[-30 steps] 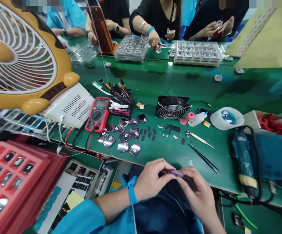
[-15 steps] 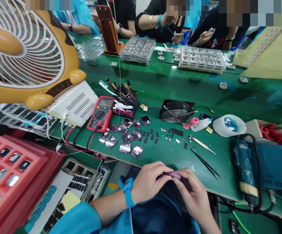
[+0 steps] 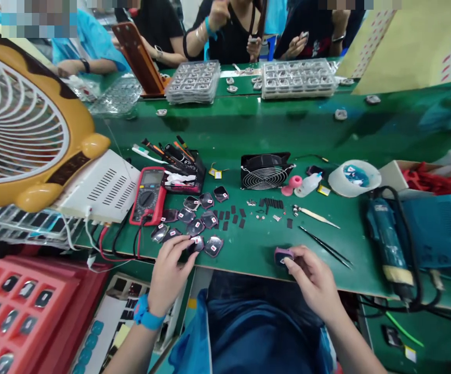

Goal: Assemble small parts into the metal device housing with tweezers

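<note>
My left hand reaches to the near edge of a group of dark square watch-like cases, its thumb and fingers around one case at the group's front. Another case lies just right of those fingers. Between the thumb and fingers of my right hand is a purple-rimmed watch-like case, held above the table's front edge. Small black rectangular pieces lie beyond and between the hands. Black tweezers rest to the right of the held case.
A red multimeter and pen holder stand left. A small black fan stands at the back, a white tub and blue-green power tool at right. A large yellow fan looms left. People work across the table.
My hands have moved apart. The left went left to the group of cases; the right keeps the purple-rimmed case, now over the table edge. The view has shifted.
</note>
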Tool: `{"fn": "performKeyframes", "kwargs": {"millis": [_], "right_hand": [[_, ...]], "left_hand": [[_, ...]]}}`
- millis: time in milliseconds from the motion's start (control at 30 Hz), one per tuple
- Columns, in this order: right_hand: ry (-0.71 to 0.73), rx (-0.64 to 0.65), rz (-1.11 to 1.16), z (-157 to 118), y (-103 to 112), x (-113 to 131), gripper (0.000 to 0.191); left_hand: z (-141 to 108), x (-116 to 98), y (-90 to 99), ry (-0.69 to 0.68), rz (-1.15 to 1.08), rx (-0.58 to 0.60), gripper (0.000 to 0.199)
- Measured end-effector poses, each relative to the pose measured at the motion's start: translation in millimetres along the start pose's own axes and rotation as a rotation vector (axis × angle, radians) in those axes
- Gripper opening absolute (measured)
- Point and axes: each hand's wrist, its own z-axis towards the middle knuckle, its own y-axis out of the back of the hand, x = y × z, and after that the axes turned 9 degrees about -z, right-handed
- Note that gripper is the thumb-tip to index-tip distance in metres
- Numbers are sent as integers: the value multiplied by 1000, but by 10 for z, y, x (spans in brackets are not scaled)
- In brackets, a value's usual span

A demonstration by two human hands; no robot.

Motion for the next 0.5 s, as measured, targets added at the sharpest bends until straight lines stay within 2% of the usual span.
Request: {"fn": "performKeyframes", "kwargs": {"millis": [300, 400, 500], "right_hand": [[-76, 30, 41, -94, -23, -144, 25], [-66, -11, 30, -94, -29, -142, 30], [-14, -26, -38, -70, -13, -108, 33]], "left_hand": [[-36, -90, -135, 85, -2, -46, 31], [-51, -128, -114, 139, -63, -48, 27], [-64, -139, -76, 121, -73, -82, 19]]}}
